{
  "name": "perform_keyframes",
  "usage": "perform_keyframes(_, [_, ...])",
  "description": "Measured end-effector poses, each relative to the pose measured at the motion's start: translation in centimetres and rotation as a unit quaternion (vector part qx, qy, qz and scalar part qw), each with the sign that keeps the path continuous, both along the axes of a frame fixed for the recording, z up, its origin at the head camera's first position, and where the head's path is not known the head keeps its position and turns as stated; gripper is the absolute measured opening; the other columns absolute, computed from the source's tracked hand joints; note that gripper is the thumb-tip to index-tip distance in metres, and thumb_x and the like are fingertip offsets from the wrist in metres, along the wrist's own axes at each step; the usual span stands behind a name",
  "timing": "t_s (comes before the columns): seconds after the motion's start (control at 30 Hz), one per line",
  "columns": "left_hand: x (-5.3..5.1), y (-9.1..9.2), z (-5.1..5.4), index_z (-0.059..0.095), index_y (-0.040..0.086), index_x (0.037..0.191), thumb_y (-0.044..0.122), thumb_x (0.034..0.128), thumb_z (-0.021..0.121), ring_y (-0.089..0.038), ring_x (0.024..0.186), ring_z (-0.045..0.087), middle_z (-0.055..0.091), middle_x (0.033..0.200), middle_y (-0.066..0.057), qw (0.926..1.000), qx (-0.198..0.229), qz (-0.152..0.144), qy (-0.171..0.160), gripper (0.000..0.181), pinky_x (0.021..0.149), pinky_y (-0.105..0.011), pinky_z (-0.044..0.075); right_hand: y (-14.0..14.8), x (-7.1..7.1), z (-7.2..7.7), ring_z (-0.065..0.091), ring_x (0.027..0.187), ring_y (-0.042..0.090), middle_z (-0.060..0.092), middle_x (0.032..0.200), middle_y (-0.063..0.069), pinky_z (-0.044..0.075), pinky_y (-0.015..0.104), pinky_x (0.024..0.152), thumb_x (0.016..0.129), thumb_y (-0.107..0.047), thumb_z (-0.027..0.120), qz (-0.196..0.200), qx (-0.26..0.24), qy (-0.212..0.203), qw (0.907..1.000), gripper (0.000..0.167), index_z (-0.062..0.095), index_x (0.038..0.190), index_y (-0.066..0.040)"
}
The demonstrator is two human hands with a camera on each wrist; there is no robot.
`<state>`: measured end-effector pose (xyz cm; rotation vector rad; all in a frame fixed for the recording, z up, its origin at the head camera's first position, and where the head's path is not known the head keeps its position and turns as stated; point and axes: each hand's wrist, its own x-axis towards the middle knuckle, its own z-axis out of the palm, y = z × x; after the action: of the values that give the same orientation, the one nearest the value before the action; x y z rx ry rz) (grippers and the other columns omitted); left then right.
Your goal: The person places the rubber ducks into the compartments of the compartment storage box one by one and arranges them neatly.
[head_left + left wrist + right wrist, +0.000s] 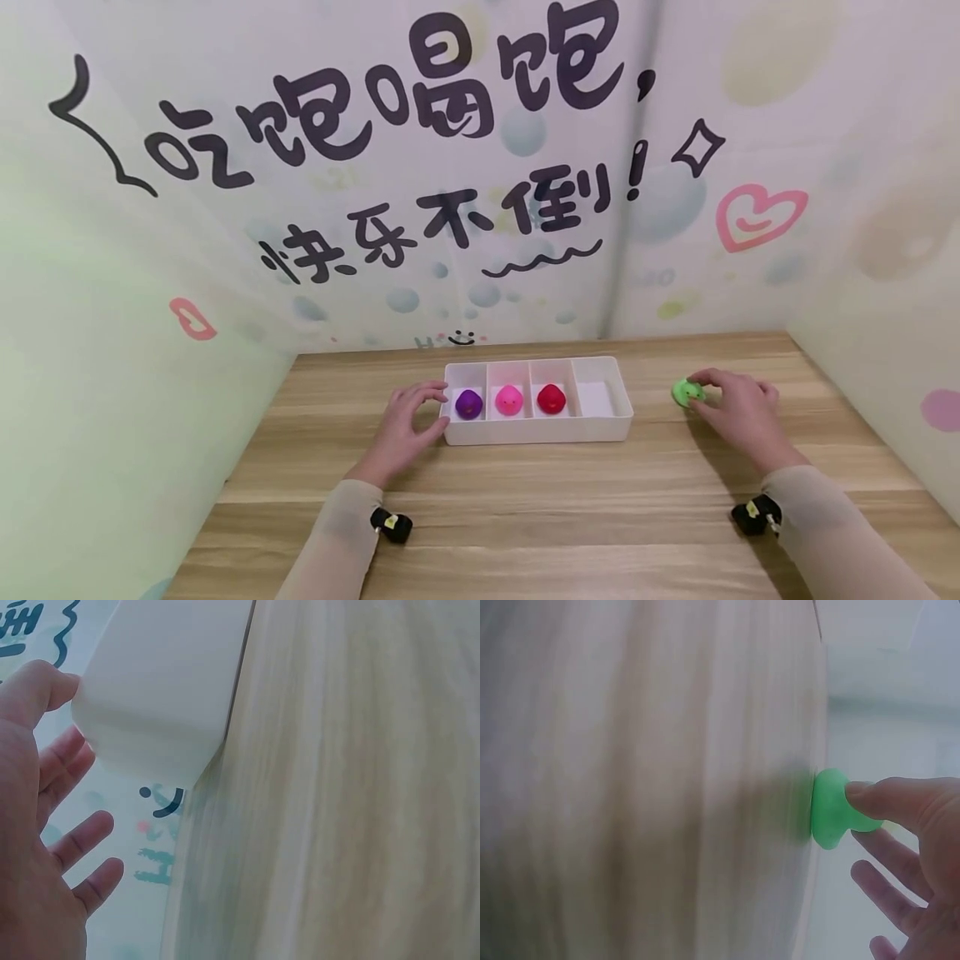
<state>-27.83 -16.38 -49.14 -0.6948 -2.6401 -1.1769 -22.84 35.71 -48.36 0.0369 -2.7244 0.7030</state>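
Observation:
A white divided box (537,431) stands on the table. From left to right, its compartments hold a purple rubber duck (468,405), a pink one (509,401) and a red one (551,399); the rightmost holds nothing. My left hand (402,430) holds the box's left end between thumb and fingers, and the left wrist view shows the thumb against the box's edge. To the right of the box, my right hand (742,414) pinches a small green rubber duck (827,808) between thumb and index finger. The duck's wide base is at the tabletop, and the other fingers are spread.
The wood-grain table (517,517) meets a printed fabric wall (360,308) at the back. More pale walls stand close on the left and right. Each sleeve carries a small black device near the wrist.

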Motion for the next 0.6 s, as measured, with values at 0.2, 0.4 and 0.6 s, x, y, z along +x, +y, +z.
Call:
perform_keyframes(0.2, [-0.06, -0.25, -0.04, 0.066, 0.017, 0.118, 0.025, 0.0948, 0.075, -0.026, 0.135, 0.046, 0.058, 0.149, 0.005, 1.0000, -0.007, 0.002, -0.003, 0.026, 0.114, -0.056, 0.037, -0.28, -0.04, 0.07, 0.060, 0.110, 0.052, 0.072, 0.122, 0.024, 0.020, 0.071, 0.095, 0.085, -0.011, 0.081, -0.002, 0.002, 0.000, 1.0000, 0.035, 0.070, 0.118, -0.006])
perform_keyframes(0.4, [-0.08, -0.30, -0.20, 0.067, 0.016, 0.118, 0.024, 0.0945, 0.075, -0.026, 0.135, 0.046, 0.058, 0.149, 0.006, 1.0000, -0.002, 0.001, -0.002, 0.026, 0.114, -0.056, 0.037, -0.40, 0.07, 0.30, 0.059, 0.111, 0.051, 0.072, 0.121, 0.023, 0.020, 0.071, 0.094, 0.085, -0.011, 0.081, -0.002, 0.003, 0.001, 1.0000, 0.034, 0.070, 0.118, -0.006])
perform_keyframes(0.6, [-0.08, -0.29, -0.13, 0.067, 0.014, 0.118, 0.025, 0.0944, 0.075, -0.027, 0.134, 0.047, 0.059, 0.148, 0.005, 1.0000, -0.001, -0.001, 0.003, 0.027, 0.113, -0.056, 0.037, -0.45, 0.23, 0.36, 0.059, 0.110, 0.051, 0.072, 0.122, 0.024, 0.019, 0.071, 0.095, 0.086, -0.010, 0.080, -0.003, 0.000, 0.002, 1.0000, 0.034, 0.070, 0.118, -0.005])
